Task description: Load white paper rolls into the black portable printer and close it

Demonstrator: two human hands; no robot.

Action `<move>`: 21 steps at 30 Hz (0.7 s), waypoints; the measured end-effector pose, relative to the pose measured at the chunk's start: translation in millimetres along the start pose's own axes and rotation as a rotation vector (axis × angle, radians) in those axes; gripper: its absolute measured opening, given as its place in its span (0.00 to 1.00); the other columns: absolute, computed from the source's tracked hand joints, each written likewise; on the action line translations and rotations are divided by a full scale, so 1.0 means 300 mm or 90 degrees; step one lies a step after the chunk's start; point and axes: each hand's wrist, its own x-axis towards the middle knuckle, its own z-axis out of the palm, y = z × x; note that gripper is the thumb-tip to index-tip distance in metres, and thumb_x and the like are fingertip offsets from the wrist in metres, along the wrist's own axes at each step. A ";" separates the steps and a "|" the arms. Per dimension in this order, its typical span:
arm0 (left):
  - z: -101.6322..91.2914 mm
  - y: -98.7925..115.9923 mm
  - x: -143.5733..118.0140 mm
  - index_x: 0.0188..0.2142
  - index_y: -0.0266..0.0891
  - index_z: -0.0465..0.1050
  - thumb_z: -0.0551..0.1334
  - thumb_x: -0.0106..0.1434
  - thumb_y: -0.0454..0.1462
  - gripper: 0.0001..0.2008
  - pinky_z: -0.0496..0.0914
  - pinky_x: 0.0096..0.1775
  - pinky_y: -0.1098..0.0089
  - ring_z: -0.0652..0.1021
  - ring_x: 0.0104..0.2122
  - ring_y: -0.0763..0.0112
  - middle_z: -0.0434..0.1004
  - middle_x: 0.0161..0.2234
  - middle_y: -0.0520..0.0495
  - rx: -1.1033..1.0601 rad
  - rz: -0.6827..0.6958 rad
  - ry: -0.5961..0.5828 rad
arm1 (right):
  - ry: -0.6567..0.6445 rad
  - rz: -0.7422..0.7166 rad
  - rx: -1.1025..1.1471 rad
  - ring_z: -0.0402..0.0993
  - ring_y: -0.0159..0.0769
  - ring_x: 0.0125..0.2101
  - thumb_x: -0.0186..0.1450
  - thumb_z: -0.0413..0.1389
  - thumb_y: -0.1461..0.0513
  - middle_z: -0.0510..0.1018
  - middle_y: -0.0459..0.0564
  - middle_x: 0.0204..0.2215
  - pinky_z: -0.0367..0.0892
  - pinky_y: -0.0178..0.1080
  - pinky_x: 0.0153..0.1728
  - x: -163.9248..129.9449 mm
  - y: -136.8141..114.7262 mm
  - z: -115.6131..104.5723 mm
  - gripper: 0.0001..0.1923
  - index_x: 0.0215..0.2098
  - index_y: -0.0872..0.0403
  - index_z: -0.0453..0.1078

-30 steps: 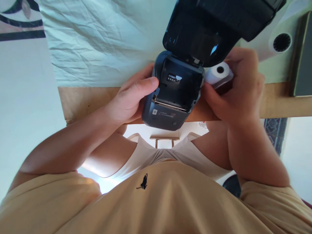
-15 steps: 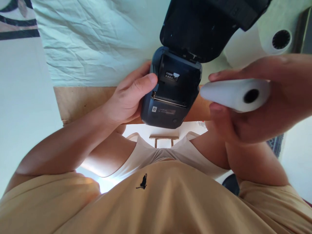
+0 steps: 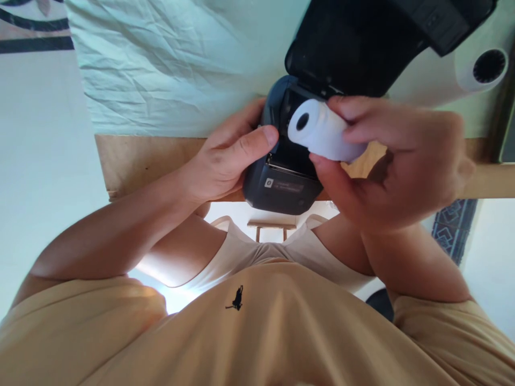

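A dark small printer (image 3: 281,185) stands at the near edge of the wooden table (image 3: 132,161), its lid (image 3: 362,48) swung up and open. My left hand (image 3: 225,155) grips the printer's left side, thumb on its top edge. My right hand (image 3: 394,161) holds a white paper roll (image 3: 322,131) between thumb and fingers, right above the printer's open paper bay. The roll's dark core faces left. The roll and my fingers hide most of the bay.
A second white paper roll (image 3: 483,67) lies on the table at the far right, beside a dark flat object (image 3: 507,128). A crumpled pale cloth (image 3: 169,64) covers the table behind the printer. My beige shirt fills the lower view.
My right hand lifted the paper roll from beside the printer's right side, swung it out to the right, then brought it left over the open bay. The left hand stayed on the printer.
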 end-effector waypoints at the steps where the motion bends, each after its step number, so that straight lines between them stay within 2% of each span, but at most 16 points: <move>1: -0.006 -0.010 -0.005 0.55 0.44 0.71 0.64 0.63 0.55 0.27 0.79 0.39 0.64 0.84 0.46 0.55 0.81 0.38 0.48 0.005 -0.003 -0.001 | 0.062 -0.043 -0.023 0.82 0.35 0.47 0.69 0.54 0.56 0.82 0.39 0.47 0.77 0.41 0.46 0.000 0.000 0.002 0.06 0.42 0.45 0.71; 3: -0.023 -0.036 -0.012 0.51 0.43 0.73 0.67 0.61 0.53 0.24 0.79 0.37 0.65 0.85 0.45 0.55 0.81 0.35 0.49 0.010 0.004 -0.019 | 0.113 -0.088 -0.057 0.82 0.36 0.47 0.67 0.57 0.60 0.82 0.38 0.48 0.77 0.40 0.45 0.000 0.000 0.005 0.03 0.41 0.46 0.70; 8: -0.061 -0.090 -0.017 0.39 0.39 0.75 0.68 0.61 0.46 0.13 0.79 0.33 0.66 0.85 0.40 0.56 0.79 0.31 0.50 -0.039 0.102 -0.106 | 0.083 -0.113 -0.023 0.82 0.36 0.48 0.68 0.54 0.63 0.82 0.38 0.47 0.76 0.43 0.49 0.010 0.004 0.007 0.04 0.37 0.48 0.70; 13: -0.056 -0.091 -0.012 0.36 0.39 0.75 0.65 0.63 0.45 0.11 0.79 0.35 0.66 0.85 0.42 0.57 0.78 0.30 0.50 -0.038 0.111 -0.095 | 0.138 -0.166 0.030 0.81 0.35 0.43 0.63 0.58 0.65 0.83 0.39 0.39 0.76 0.44 0.46 0.014 0.021 0.016 0.04 0.35 0.49 0.69; 15: -0.047 -0.093 -0.008 0.37 0.38 0.74 0.65 0.62 0.45 0.12 0.78 0.34 0.67 0.85 0.38 0.61 0.78 0.29 0.50 -0.053 0.128 -0.072 | 0.136 -0.181 0.044 0.80 0.36 0.40 0.61 0.60 0.66 0.83 0.40 0.37 0.75 0.45 0.43 0.010 0.024 0.022 0.07 0.35 0.50 0.68; 17: -0.041 -0.098 -0.005 0.42 0.37 0.73 0.66 0.61 0.45 0.16 0.76 0.33 0.68 0.84 0.35 0.64 0.78 0.31 0.50 -0.069 0.154 -0.043 | 0.138 -0.194 0.052 0.80 0.37 0.39 0.60 0.60 0.66 0.83 0.40 0.36 0.74 0.45 0.40 0.005 0.023 0.029 0.07 0.35 0.50 0.68; 21: -0.049 -0.103 -0.006 0.55 0.43 0.65 0.69 0.54 0.46 0.30 0.75 0.34 0.67 0.83 0.36 0.62 0.78 0.38 0.50 -0.049 0.144 -0.055 | 0.145 -0.208 0.073 0.80 0.38 0.38 0.62 0.60 0.64 0.83 0.40 0.35 0.74 0.44 0.37 -0.004 0.015 0.035 0.06 0.35 0.49 0.68</move>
